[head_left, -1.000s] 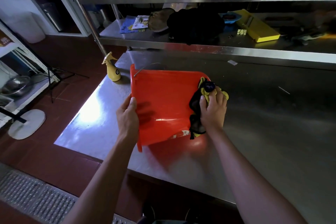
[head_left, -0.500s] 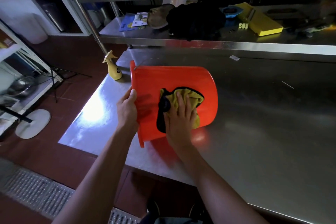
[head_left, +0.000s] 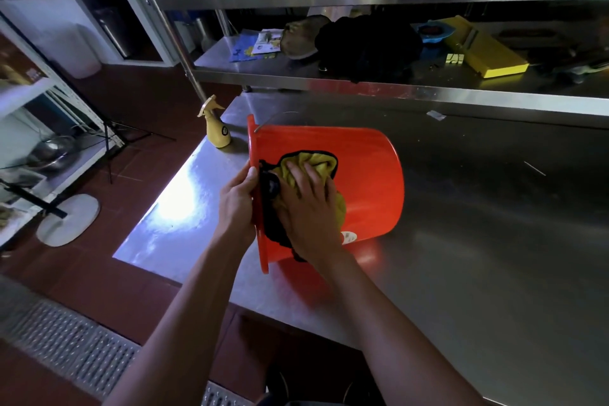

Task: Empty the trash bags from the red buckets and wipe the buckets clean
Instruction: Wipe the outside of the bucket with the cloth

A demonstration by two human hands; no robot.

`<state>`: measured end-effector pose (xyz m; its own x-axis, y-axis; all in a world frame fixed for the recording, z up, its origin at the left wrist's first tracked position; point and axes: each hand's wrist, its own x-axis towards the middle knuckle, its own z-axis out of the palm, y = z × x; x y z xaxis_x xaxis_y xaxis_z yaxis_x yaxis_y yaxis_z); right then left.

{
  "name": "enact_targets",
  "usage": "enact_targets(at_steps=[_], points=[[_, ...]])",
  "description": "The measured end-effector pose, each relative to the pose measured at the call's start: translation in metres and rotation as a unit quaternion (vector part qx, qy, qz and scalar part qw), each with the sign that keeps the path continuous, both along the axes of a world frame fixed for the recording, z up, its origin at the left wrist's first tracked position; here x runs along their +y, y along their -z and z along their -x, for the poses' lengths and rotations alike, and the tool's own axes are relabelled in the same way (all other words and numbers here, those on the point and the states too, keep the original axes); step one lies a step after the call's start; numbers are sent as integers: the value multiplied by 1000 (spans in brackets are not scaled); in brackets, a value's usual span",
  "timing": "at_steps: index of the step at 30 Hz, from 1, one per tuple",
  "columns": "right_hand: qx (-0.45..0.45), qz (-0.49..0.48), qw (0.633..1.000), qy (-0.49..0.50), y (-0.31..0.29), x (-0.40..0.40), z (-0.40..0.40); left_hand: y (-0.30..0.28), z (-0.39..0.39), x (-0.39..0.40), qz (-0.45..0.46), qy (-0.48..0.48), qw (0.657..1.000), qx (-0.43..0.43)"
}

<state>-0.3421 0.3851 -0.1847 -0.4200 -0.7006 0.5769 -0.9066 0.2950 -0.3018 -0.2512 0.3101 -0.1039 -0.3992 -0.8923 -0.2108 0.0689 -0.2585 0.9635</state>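
A red bucket [head_left: 369,181] lies on its side on the steel table [head_left: 478,241], its rim facing left and its base to the right. My left hand [head_left: 237,201] grips the rim at the left. My right hand [head_left: 306,204] presses a yellow cloth with black edging [head_left: 316,160] flat against the bucket's outer wall, close to the rim. The inside of the bucket is hidden from view. No trash bag shows.
A yellow spray bottle [head_left: 216,128] stands on the table's far left corner, just beyond the bucket rim. Steel shelves [head_left: 395,82] behind carry a black bundle, yellow and green trays and papers. The table's front edge runs under my forearms; a floor grate [head_left: 66,353] lies below left.
My right hand has slid the cloth leftward along the bucket wall, from the base end toward the rim. The bucket stays on its side with my left hand on the rim.
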Motion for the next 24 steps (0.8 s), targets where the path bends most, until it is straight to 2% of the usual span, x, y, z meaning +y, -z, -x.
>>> enact_targets(at_steps=[5, 8, 11, 15, 18, 24], points=[[-101, 3, 994, 51, 1, 8, 34, -3, -1, -5, -11, 19, 1000, -17], [-137, -35, 989, 52, -8, 9, 53, -2, 0, -9, -27, 13, 999, -13], [-143, -56, 987, 46, -12, 8, 59, 1, 0, -5, -8, 12, 1000, -11], [-157, -51, 985, 45, -13, 5, 60, 20, -16, 15, 95, 20, 993, -73], [-161, -57, 984, 43, -15, 1, 62, 44, -31, 31, 147, 68, 982, -102], [-151, -37, 987, 50, -12, 0, 59, 48, -27, 35, 119, 42, 987, -96]])
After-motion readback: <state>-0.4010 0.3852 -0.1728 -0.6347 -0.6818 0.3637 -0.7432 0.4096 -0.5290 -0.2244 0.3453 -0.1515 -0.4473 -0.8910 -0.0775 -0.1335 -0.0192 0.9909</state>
